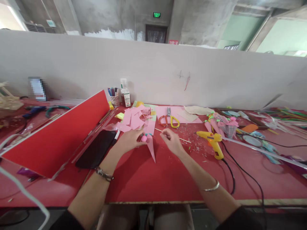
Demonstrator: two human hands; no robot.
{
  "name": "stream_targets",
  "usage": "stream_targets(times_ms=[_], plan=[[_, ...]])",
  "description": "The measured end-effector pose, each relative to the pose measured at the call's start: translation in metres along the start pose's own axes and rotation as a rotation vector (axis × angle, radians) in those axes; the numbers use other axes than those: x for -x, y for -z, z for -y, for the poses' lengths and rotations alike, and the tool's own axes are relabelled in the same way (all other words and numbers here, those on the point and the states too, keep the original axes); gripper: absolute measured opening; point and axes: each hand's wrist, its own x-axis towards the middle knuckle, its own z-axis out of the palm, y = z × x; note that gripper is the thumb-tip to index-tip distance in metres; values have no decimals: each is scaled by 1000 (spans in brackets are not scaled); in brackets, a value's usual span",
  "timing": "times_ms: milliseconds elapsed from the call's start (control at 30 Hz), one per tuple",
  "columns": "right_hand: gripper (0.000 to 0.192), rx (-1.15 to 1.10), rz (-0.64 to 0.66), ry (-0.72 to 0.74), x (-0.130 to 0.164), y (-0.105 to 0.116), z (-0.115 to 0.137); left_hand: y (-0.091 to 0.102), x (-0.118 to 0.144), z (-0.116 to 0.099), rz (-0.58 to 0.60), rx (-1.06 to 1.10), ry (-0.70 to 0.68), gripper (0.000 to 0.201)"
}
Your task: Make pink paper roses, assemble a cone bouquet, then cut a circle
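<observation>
— So, starting at the far left, what lies on the red-topped bench (144, 179)?

— A tilted red rectangular board (59, 137) leans there, and just right of it a black flat pouch (97, 148) lies on the bench. Behind these stand a white cup of pens (114, 97) and a small white bottle (125, 92) against the wall.

— And the left hand (130, 140)?

— It is partly curled, its fingertips pinching a small pink foam piece (145, 138) that sits at the wide top of a pink paper cone (151, 150); the cone's tip points toward the person. A heap of pink paper scraps (136, 119) lies just behind.

— The right hand (171, 142)?

— It is loosely closed near the middle of the bench, fingers bent at a thin wooden stick (184, 140); whether it grips the stick, I cannot tell.

— Further right?

— Scissors with orange and yellow handles (169, 119) rest on a pink sheet, then a yellow glue gun (212, 142) with a black cord, beside a bundle of pink paper flowers (224, 124).
</observation>
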Motion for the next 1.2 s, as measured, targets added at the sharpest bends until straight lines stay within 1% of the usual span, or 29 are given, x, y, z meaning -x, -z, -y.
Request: stream_targets(times_ms=[67,100,133,200,267,333,400,467,533,633,733,800,833,933,1000,1067,1100,1133,1200], plan=[[25,138,153,248,2,-3,1,4,1,-3,-24,-65,56,23],[33,201,230,343,2,-4,1,5,2,-5,-39,-85,72,25],[39,262,297,405,2,-5,1,6,2,-5,-52,-101,83,28],[44,378,375,446,3,-5,1,6,2,-5,-55,-108,84,32],[39,480,433,438,4,-6,1,5,1,-4,-33,-80,51,32],[32,567,483,438,6,-7,2,3,1,-2,-28,-55,-13,29],[27,630,501,441,7,-8,3,1,0,-1,-75,-75,-69,27],[26,653,477,433,7,-9,3,-2,-2,-1,-139,-125,-91,29],[28,655,441,412,6,-8,1,-6,-3,-1,-158,-157,-105,30],[32,607,361,371,4,-5,-3,-14,-3,-4,-75,-180,-136,24],[26,436,233,302,1,0,-4,-21,-4,-10,47,-247,-147,11],[24,317,141,236,1,2,-1,-23,-4,-13,93,-276,-149,8],[25,275,93,204,1,3,1,-23,-4,-15,98,-276,-148,7],[25,223,-51,150,1,2,5,-21,-3,-18,57,-253,-131,13],[22,225,-115,169,2,0,7,-20,-2,-18,-6,-219,-99,22],[20,237,-151,221,3,-1,8,-20,-2,-18,-75,-110,-63,27],[21,251,-157,263,4,-1,9,-22,-2,-19,-109,-8,-49,30],[23,277,-149,323,5,-1,10,-23,-3,-20,-147,123,-40,32],[30,372,-88,492,7,-1,13,-25,-4,-23,-237,447,-9,37]])
